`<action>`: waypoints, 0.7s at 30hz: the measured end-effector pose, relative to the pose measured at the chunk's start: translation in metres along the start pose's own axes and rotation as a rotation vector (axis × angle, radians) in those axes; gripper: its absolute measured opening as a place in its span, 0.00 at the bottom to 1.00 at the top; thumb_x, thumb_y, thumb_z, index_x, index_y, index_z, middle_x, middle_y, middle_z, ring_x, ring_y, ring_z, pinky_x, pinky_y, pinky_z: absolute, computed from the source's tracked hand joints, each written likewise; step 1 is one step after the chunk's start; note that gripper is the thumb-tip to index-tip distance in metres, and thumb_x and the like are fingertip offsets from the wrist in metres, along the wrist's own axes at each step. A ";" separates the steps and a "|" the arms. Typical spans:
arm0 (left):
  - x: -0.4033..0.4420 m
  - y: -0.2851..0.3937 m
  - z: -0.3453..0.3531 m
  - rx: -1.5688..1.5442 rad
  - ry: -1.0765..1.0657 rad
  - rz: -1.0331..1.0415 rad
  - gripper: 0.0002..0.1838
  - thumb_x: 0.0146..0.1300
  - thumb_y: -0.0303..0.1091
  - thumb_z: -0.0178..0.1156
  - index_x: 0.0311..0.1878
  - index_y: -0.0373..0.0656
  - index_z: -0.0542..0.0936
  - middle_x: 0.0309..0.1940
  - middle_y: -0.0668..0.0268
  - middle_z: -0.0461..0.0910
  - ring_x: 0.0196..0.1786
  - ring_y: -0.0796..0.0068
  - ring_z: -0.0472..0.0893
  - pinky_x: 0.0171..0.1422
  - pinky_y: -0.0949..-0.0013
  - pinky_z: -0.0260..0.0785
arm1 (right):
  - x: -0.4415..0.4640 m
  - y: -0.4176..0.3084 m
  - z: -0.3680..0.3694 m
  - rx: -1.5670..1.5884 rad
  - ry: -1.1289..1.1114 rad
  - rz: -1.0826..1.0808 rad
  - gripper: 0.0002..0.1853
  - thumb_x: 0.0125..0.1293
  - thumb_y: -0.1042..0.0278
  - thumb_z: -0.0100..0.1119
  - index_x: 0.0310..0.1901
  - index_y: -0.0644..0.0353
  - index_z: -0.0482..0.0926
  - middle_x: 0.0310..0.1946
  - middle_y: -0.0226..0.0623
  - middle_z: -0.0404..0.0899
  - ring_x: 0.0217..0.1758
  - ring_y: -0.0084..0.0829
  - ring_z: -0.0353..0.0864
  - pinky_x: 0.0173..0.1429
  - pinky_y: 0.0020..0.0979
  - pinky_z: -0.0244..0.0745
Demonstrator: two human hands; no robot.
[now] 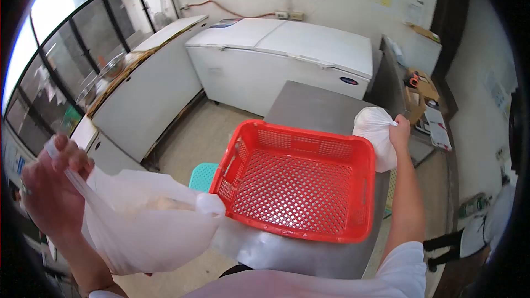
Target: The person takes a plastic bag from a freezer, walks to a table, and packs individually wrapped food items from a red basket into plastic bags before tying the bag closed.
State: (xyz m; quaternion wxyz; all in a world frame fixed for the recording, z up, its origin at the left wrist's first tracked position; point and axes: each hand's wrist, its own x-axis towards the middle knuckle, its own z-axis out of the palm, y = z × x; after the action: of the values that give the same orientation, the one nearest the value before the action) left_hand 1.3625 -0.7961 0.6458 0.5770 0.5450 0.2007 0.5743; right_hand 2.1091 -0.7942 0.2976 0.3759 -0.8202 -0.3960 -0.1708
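Note:
My left hand (55,193) is closed on the handles of a white plastic bag (149,221), which hangs at the lower left with something pale inside. At the right, my right hand (401,132) grips the gathered neck of a second, full white plastic bag (374,129). That bag is beside the right rim of a red plastic crate (309,236). The crate has a perforated floor and holds nothing. It sits on a metal table (326,105), between my two hands. What the bags contain cannot be made out.
A white chest freezer (281,66) stands behind the table against the wall. A turquoise stool (203,176) is left of the crate. Cardboard boxes (415,105) lie on a side counter at the right. Another person (480,232) is at the far right.

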 end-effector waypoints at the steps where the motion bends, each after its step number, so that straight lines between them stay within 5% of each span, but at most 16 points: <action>1: -0.015 0.005 -0.011 0.022 -0.060 -0.051 0.26 0.65 0.43 0.63 0.55 0.32 0.69 0.34 0.67 0.71 0.38 0.66 0.73 0.57 0.59 0.64 | 0.005 -0.012 0.011 -0.032 -0.049 -0.049 0.12 0.48 0.71 0.68 0.32 0.64 0.76 0.35 0.53 0.80 0.46 0.58 0.77 0.50 0.50 0.71; 3: -0.048 0.009 -0.014 0.247 0.077 -0.089 0.29 0.57 0.45 0.68 0.51 0.32 0.71 0.31 0.67 0.72 0.36 0.67 0.74 0.53 0.59 0.67 | -0.002 -0.036 0.022 -0.104 -0.223 -0.053 0.13 0.50 0.66 0.71 0.36 0.63 0.81 0.39 0.53 0.83 0.49 0.56 0.80 0.54 0.49 0.74; 4: -0.060 0.011 -0.025 0.383 -0.027 -0.111 0.23 0.62 0.47 0.70 0.40 0.33 0.76 0.32 0.68 0.73 0.32 0.68 0.75 0.40 0.56 0.73 | -0.006 -0.046 0.033 -0.141 -0.310 -0.060 0.14 0.52 0.64 0.72 0.38 0.62 0.84 0.41 0.53 0.84 0.50 0.56 0.81 0.56 0.48 0.76; 5: -0.074 0.008 -0.026 0.375 0.052 -0.154 0.22 0.55 0.44 0.75 0.33 0.34 0.76 0.26 0.67 0.73 0.27 0.67 0.76 0.31 0.58 0.75 | -0.003 -0.047 0.048 -0.151 -0.448 -0.017 0.17 0.53 0.60 0.74 0.41 0.60 0.86 0.44 0.53 0.85 0.52 0.53 0.83 0.59 0.46 0.77; 8: -0.110 0.003 -0.040 0.363 0.106 -0.316 0.21 0.50 0.42 0.75 0.32 0.33 0.76 0.22 0.65 0.74 0.26 0.69 0.76 0.34 0.59 0.79 | 0.027 -0.033 0.077 -0.230 -0.729 0.093 0.16 0.55 0.59 0.74 0.42 0.59 0.90 0.40 0.49 0.89 0.44 0.44 0.90 0.53 0.42 0.82; 10: -0.127 -0.007 -0.052 0.292 0.193 -0.380 0.20 0.49 0.40 0.73 0.33 0.33 0.76 0.22 0.65 0.74 0.26 0.69 0.77 0.37 0.57 0.80 | 0.039 -0.058 0.059 0.096 -0.591 0.025 0.12 0.60 0.64 0.69 0.41 0.61 0.90 0.33 0.43 0.89 0.35 0.32 0.88 0.41 0.34 0.80; 11: -0.135 -0.010 -0.058 0.251 0.176 -0.434 0.21 0.50 0.38 0.73 0.37 0.31 0.77 0.24 0.66 0.75 0.28 0.71 0.77 0.42 0.57 0.80 | 0.019 -0.124 0.015 0.276 -0.471 -0.057 0.15 0.65 0.64 0.66 0.48 0.64 0.88 0.36 0.37 0.88 0.36 0.27 0.85 0.40 0.31 0.78; 12: -0.143 -0.013 -0.064 0.206 0.149 -0.483 0.22 0.51 0.37 0.73 0.42 0.30 0.78 0.26 0.67 0.75 0.30 0.73 0.77 0.47 0.58 0.80 | -0.013 -0.218 -0.052 0.403 -0.544 0.142 0.20 0.71 0.61 0.63 0.60 0.64 0.81 0.53 0.39 0.85 0.50 0.27 0.83 0.53 0.32 0.78; 15: -0.161 -0.021 -0.077 0.039 0.049 -0.568 0.23 0.52 0.32 0.72 0.50 0.30 0.79 0.28 0.70 0.75 0.34 0.77 0.77 0.58 0.57 0.77 | -0.121 -0.325 -0.138 0.841 -0.761 -0.059 0.17 0.71 0.64 0.63 0.56 0.63 0.83 0.48 0.36 0.85 0.50 0.24 0.84 0.44 0.27 0.80; 16: -0.165 -0.022 -0.080 -0.024 0.007 -0.582 0.23 0.53 0.30 0.71 0.52 0.31 0.79 0.29 0.71 0.74 0.35 0.78 0.76 0.61 0.57 0.76 | -0.172 -0.356 -0.164 0.908 -0.921 -0.056 0.15 0.69 0.73 0.64 0.55 0.62 0.84 0.44 0.34 0.85 0.43 0.25 0.85 0.47 0.31 0.83; 18: -0.174 -0.016 -0.086 -0.051 -0.083 -0.582 0.24 0.53 0.29 0.71 0.53 0.32 0.79 0.29 0.73 0.73 0.36 0.78 0.75 0.63 0.57 0.74 | -0.260 -0.418 -0.198 0.676 -0.840 -0.410 0.16 0.61 0.72 0.73 0.50 0.65 0.86 0.40 0.39 0.87 0.45 0.30 0.88 0.48 0.30 0.83; 21: -0.189 0.001 -0.086 -0.051 -0.224 -0.581 0.24 0.55 0.27 0.70 0.55 0.34 0.78 0.31 0.74 0.73 0.36 0.79 0.74 0.64 0.60 0.73 | -0.337 -0.465 -0.177 0.768 -0.645 -0.378 0.25 0.61 0.64 0.74 0.57 0.66 0.82 0.48 0.51 0.84 0.47 0.44 0.87 0.50 0.39 0.85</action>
State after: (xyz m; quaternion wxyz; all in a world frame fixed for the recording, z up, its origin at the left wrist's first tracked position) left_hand 1.2391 -0.9283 0.5442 0.7489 0.5103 0.2687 0.3265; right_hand 1.5394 -0.9152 0.4435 0.4710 -0.5487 -0.6663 0.1821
